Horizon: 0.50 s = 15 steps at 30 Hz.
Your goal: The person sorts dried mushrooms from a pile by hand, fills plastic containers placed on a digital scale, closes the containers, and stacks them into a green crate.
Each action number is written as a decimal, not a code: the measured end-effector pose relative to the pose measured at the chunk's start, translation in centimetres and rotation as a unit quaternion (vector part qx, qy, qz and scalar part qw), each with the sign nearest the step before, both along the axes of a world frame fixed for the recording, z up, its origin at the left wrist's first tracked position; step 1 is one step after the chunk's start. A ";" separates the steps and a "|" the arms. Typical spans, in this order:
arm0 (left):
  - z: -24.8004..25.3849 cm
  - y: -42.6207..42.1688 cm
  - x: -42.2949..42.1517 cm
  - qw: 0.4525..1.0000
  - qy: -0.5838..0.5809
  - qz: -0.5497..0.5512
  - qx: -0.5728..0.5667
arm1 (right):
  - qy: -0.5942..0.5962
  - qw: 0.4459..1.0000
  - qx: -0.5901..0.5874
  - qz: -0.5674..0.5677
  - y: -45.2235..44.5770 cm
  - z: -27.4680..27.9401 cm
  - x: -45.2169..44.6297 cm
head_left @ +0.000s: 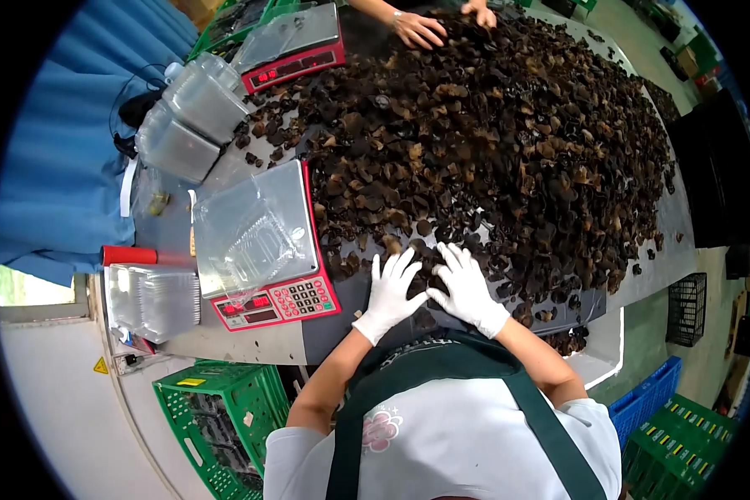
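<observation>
My left hand (392, 296) and my right hand (467, 287), both in white gloves, rest at the near edge of a big heap of wood ear mushrooms (492, 158). Fingers are spread on both hands, and the fingertips touch the mushrooms. I see nothing held in either one. Left of my left hand stands a red digital scale (296, 302). On its plate lies a clear plastic clamshell box (262, 242); whether anything is inside I cannot make out.
Stacks of clear boxes (179, 137) stand at the table's left, with more boxes (154, 296) nearer. Behind is a second scale (292, 62). Another person's hands (421, 32) touch the heap's far side. Below are a green crate (225, 417) and a white bin (604, 354).
</observation>
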<state>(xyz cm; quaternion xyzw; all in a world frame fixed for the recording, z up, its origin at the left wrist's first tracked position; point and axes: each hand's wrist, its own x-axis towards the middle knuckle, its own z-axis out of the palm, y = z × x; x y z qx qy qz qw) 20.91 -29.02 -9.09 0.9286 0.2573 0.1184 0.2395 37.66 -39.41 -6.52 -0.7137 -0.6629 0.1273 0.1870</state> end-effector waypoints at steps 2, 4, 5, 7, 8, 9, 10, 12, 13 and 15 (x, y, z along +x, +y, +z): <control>-0.3 -1.2 -2.1 1.000 -0.023 0.001 0.013 | 0.076 0.996 -0.007 0.036 -1.8 0.8 -1.0; 0.8 -1.6 -3.4 0.999 -0.030 -0.024 0.020 | 0.079 0.991 0.021 0.110 -3.0 -0.4 -1.4; 1.2 -1.6 -3.8 0.998 -0.047 -0.025 0.018 | 0.097 0.990 0.033 0.093 -3.6 -0.7 -1.0; 1.6 -1.8 -4.8 0.998 -0.066 -0.019 0.001 | 0.152 0.986 0.059 0.035 -4.0 2.0 -0.3; 1.7 -1.7 -5.1 0.996 -0.085 -0.022 0.031 | 0.164 0.985 0.055 0.006 -4.0 2.8 0.5; 1.6 -1.4 -5.3 0.993 -0.111 -0.019 0.043 | 0.143 0.986 0.078 -0.033 -3.9 2.6 1.5; 1.5 -1.1 -5.5 0.989 -0.138 -0.016 0.056 | 0.123 0.985 0.101 -0.071 -3.8 2.3 2.4; 1.1 -0.2 -5.6 0.983 -0.163 0.002 0.081 | 0.103 0.976 0.100 -0.166 -3.2 2.0 4.1; 1.3 0.4 -5.2 0.982 -0.164 0.007 0.095 | 0.067 0.975 0.086 -0.192 -2.9 1.4 4.7; 1.4 1.3 -4.4 0.977 -0.160 0.033 0.136 | 0.049 0.974 0.069 -0.208 -2.2 0.4 5.1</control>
